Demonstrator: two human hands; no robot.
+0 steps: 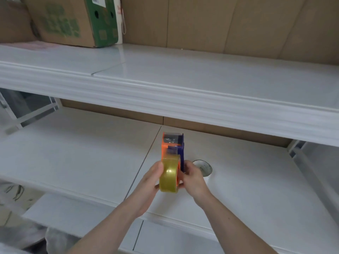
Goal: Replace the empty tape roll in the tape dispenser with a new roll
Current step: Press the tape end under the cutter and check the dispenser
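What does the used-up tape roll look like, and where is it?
Find the lower white shelf. Just beyond the right hand lies the empty roll, flat on the shelf: a bare pale ring, unlike the full yellowish roll both hands hold.

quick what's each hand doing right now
Left hand: closed on the tape roll in the dispenser.
Right hand: closed on the dispenser's other side.

one tape dispenser (173, 149), two tape rolls (169, 176), two hands (149, 182), one cardboard box (73, 21)
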